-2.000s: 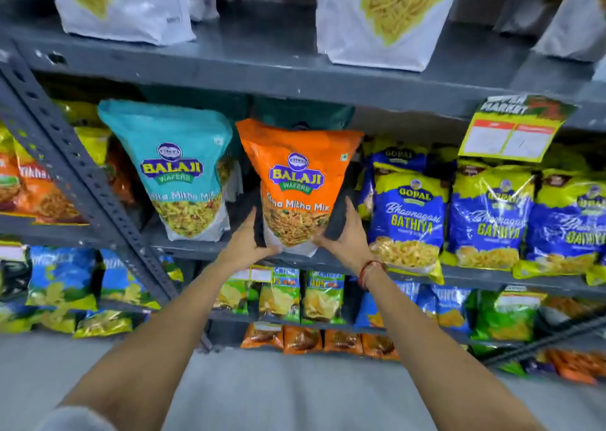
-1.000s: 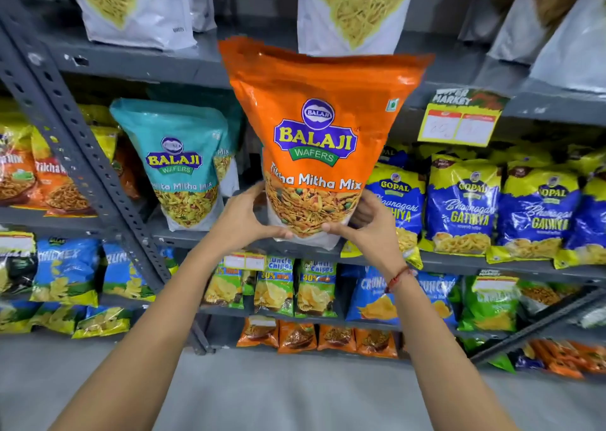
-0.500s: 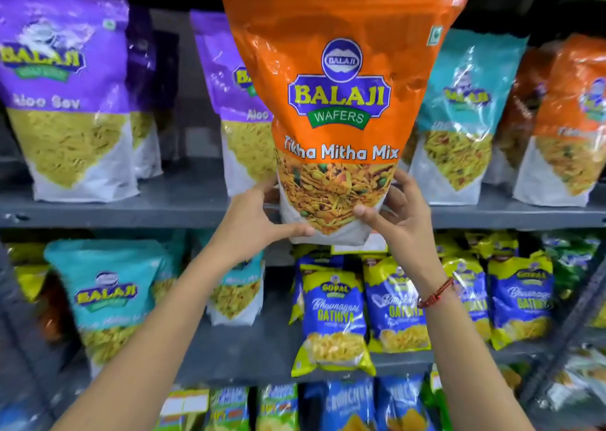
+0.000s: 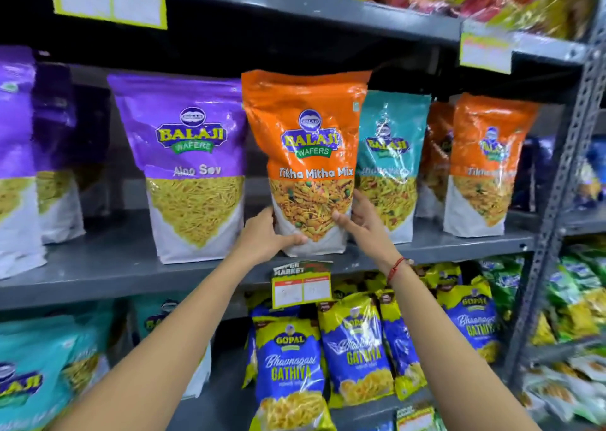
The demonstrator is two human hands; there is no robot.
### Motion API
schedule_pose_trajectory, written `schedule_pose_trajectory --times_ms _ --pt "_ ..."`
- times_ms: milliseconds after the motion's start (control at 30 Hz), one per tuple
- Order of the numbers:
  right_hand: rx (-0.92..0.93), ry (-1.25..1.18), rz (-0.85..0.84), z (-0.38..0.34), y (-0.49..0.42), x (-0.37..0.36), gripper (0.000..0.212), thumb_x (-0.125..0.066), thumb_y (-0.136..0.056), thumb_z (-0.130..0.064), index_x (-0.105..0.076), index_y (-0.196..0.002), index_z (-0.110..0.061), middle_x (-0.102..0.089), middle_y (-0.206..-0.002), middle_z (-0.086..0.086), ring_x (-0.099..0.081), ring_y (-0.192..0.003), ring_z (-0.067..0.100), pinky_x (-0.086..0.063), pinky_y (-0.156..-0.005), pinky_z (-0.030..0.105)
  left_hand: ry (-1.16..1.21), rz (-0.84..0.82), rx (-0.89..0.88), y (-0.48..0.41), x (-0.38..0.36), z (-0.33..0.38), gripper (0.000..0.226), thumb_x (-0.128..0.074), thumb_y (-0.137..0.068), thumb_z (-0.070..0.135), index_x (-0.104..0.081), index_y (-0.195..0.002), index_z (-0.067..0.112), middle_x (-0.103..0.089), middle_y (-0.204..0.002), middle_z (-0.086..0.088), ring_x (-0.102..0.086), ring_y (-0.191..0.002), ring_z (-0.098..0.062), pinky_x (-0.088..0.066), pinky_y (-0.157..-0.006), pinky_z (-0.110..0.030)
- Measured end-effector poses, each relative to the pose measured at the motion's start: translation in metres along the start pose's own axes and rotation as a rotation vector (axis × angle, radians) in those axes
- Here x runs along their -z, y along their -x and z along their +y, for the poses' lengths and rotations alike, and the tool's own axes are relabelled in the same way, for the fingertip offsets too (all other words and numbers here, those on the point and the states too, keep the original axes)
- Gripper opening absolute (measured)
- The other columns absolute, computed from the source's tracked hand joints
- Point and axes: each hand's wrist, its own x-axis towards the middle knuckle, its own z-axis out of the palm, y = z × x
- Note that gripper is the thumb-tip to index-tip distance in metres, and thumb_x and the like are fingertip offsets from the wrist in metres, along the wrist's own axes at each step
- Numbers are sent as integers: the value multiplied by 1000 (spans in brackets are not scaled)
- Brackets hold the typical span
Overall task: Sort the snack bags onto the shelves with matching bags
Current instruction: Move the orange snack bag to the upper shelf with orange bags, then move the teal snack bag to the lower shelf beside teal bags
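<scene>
Hands, left hand (image 4: 262,239) and right hand (image 4: 362,220), clasp the orange Tikha Mitha Mix bag (image 4: 308,155) at its lower corners; it looks light, crinkly, slippery and crushable.

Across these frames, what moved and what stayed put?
The orange Tikha Mitha Mix bag went up from the lower shelf, beside the Gopal bags, to the upper shelf, between the purple Aloo Sev bag and a teal bag. Left hand and right hand keep their grip at its base.
</scene>
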Motion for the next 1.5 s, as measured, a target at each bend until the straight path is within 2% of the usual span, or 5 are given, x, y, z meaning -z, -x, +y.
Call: schedule_pose_trajectory --times_ms 267,467,767,967,1500 --pt "-39 63 -22 8 -5 -5 60 -60 -90 -28 -32 -141 -12 -54 -133 8 -55 -121 24 -49 -97 34 -71 -11 105 -8 -2 6 84 -77 -70 37 -34 -135 6 -45 -142 -13 -44 -126 -28 -37 -91 -29" --pt "100 265 170 -7 19 19 58 -69 -84 -27 -42 -135 -16 -56 -120 -1 -59 -107 19 -53 -89 37 -67 550 -328 20 -44 37 74 -67 -79 26 -28 -140 10 -34 -145 -15 -28 -133 -27 -25 -110 -38" --pt "-58 217 385 26 -6 97 77 -79 -70 -45 -44 -132 -15 -57 -128 2 -55 -114 14 -46 -99 35 43 -7 -204 -14 -129 92 82 -52 -90 31 4 -146 9 6 -158 -7 2 -145 -21 -7 -116 -34" --pt "-271 120 102 45 -24 112 81 -83 -68 -30 -39 -134 -15 -57 -129 3 -56 -117 18 -44 -100 33 96 -4 -79 -26 -143 89 83 -53 -90 14 9 -145 5 -2 -158 -10 -11 -144 -25 -16 -114 -31" --pt "-174 193 375 20 28 140 76 -90 -54 -38 -57 -120 -18 -66 -120 1 -59 -114 17 -47 -101 37 302 47 -135 -13 -157 99 81 -70 -79 17 -22 -145 13 -37 -149 -6 -36 -134 -26 -36 -105 -37"
